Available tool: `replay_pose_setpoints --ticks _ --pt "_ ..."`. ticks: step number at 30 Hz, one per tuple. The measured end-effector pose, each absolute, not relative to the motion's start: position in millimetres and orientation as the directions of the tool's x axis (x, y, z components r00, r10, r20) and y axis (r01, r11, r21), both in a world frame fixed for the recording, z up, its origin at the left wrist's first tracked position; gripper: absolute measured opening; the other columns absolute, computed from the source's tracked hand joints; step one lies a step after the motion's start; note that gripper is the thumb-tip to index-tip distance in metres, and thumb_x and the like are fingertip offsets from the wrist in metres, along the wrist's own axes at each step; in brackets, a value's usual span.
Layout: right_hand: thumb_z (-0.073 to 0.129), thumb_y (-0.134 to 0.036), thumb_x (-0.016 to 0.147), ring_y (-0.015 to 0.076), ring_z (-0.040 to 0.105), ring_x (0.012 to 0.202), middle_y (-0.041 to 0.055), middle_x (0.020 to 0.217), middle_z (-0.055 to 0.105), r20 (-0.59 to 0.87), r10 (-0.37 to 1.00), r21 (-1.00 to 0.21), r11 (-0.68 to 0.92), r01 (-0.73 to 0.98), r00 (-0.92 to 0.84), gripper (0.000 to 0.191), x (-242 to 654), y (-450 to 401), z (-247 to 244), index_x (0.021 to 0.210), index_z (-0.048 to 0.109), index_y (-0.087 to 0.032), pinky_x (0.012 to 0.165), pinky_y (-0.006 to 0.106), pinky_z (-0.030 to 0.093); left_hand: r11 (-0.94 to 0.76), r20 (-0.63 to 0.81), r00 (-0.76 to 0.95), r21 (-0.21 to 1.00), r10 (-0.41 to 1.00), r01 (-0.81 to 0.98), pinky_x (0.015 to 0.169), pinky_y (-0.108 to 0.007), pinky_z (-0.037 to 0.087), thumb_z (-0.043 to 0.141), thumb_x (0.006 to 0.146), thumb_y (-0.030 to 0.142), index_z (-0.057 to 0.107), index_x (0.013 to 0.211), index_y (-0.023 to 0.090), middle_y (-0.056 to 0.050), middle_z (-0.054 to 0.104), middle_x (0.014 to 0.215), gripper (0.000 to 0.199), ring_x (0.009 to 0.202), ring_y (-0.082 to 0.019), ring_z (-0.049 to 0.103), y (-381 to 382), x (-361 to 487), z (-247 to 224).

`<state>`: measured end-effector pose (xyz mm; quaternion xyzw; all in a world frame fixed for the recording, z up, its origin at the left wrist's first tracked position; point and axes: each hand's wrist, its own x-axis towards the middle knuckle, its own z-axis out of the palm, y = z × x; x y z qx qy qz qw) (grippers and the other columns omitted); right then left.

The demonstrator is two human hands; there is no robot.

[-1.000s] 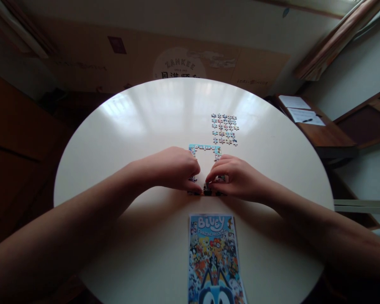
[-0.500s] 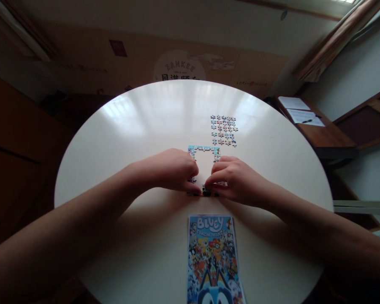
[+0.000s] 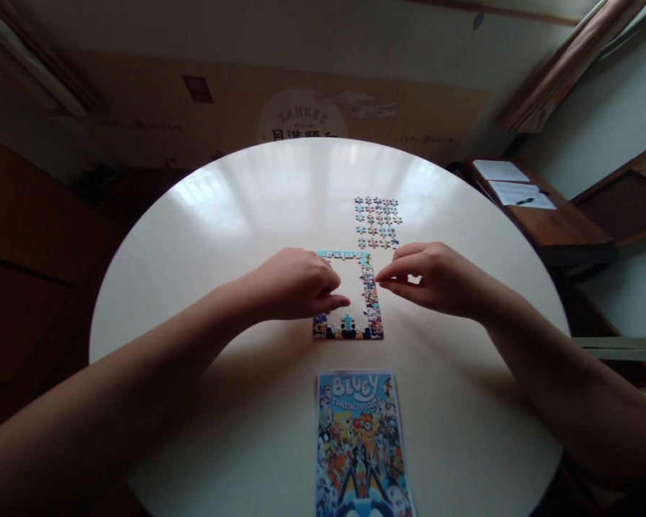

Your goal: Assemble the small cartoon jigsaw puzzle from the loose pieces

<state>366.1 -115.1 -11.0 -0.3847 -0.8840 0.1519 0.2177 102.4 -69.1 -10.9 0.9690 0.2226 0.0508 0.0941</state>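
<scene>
A partly joined jigsaw puzzle (image 3: 373,310) lies flat on the table as a rectangular border around a bare middle. One light-blue piece (image 3: 347,320) juts inward from its bottom row. My left hand (image 3: 301,283) lies across the left side of the border, its fingers curled and its thumb stretched over the bare middle; nothing shows in it. My right hand (image 3: 433,276) is just outside the right side, with thumb and forefinger tips together at the edge. No piece shows between them. The left border is largely hidden by my left hand.
Loose puzzle pieces (image 3: 373,209) are laid out in rows beyond the puzzle. A Bluey picture sheet (image 3: 359,445) lies nearer me on the round white table (image 3: 220,215). At the right, a wooden side table (image 3: 565,222) bears papers (image 3: 522,195) and a pen.
My right hand has moved from the puzzle's bottom row up and right, to outside its right edge. The bottom row is uncovered. My left hand remains over the left side, its thumb a little higher.
</scene>
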Motion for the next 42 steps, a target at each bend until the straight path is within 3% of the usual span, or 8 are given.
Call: replay_pose_setpoints --ticks 17,30,34,37,42 --pt "0.067 -0.028 0.089 0.0145 0.059 0.064 0.0031 0.077 0.073 0.299 0.846 -0.523 0.533 0.665 -0.442 0.015 388 -93 -22 0.093 0.081 -0.022 0.062 0.032 0.047 -0.891 0.033 0.909 0.216 0.415 0.399 0.050 -0.030 0.026 0.073 0.083 0.045 0.049 0.057 0.020 0.002 0.056 0.059 0.044 0.054 -0.013 0.047 -70 110 -26" --pt "0.069 -0.040 0.089 0.0168 0.054 0.063 0.0036 0.069 0.066 0.239 0.909 -0.597 0.415 0.687 -0.341 0.021 389 -89 -32 0.093 0.080 -0.023 0.061 0.037 0.043 -0.897 0.001 0.922 0.233 0.388 0.377 0.055 -0.030 0.027 0.064 0.087 0.045 0.048 0.056 0.020 0.000 0.053 0.058 0.043 0.057 -0.014 0.045 -71 116 -25" --pt "0.066 -0.034 0.090 0.0177 0.059 0.071 0.0051 0.082 0.070 0.356 0.900 -0.583 0.425 0.692 -0.253 0.019 391 -84 -35 0.096 0.080 -0.022 0.065 0.036 0.049 -0.883 0.118 0.904 0.298 0.410 0.362 0.052 -0.029 0.026 0.057 0.092 0.042 0.039 0.054 0.020 0.001 0.044 0.055 0.047 0.050 -0.012 0.036 -67 111 -19" --pt "0.062 -0.030 0.091 0.0218 0.065 0.091 0.0074 0.102 0.071 0.531 0.844 -0.595 0.435 0.676 -0.076 0.020 395 -77 -37 0.102 0.078 -0.023 0.071 0.036 0.053 -0.836 0.266 0.826 0.403 0.497 0.373 0.049 -0.028 0.025 0.052 0.094 0.037 0.033 0.054 0.020 0.004 0.034 0.052 0.048 0.047 -0.010 0.028 -58 100 -12" --pt "0.061 -0.028 0.089 0.0268 0.061 0.118 0.0083 0.129 0.065 0.586 0.785 -0.690 0.357 0.630 0.198 0.030 409 -63 -45 0.118 0.071 -0.026 0.090 0.044 0.054 -0.636 0.436 0.470 0.608 0.768 0.476 0.048 -0.028 0.022 0.052 0.093 0.039 0.028 0.053 0.022 0.005 0.022 0.052 0.050 0.049 -0.011 0.023 -43 83 -11"
